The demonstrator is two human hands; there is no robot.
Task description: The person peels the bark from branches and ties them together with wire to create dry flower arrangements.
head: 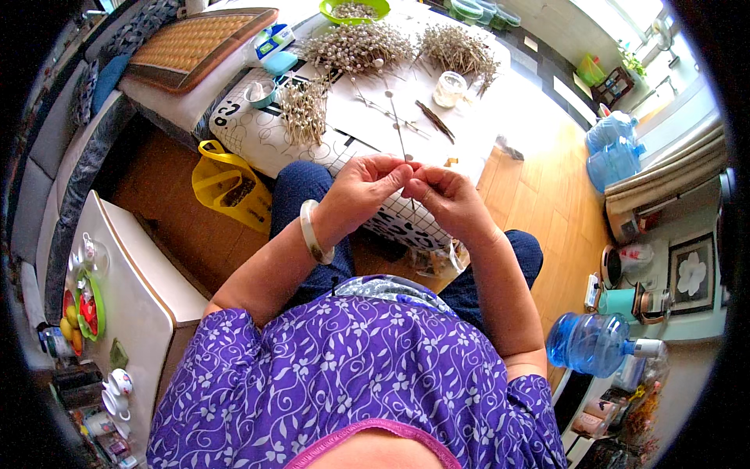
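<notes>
My left hand (370,186) and my right hand (450,198) meet over the table's near edge, fingertips pinched together. A thin dark stem (400,133) with a few pale buds runs upright between them, its lower end poking out below the fingers. Both hands grip this stem. Just beyond lies a loose budded twig (391,112) on the white cloth, with a few short dark sticks (435,121) to its right. A glass jar (450,89) with pale contents stands past those sticks. On the left rests a bundle of short budded stems (304,110).
Two larger heaps of budded stems, a left heap (358,47) and a right heap (458,49), cover the table's far part. Behind them sits a green bowl (355,10). A small blue-rimmed dish (261,94) is at the left. A yellow bag (229,186) hangs beside my left knee.
</notes>
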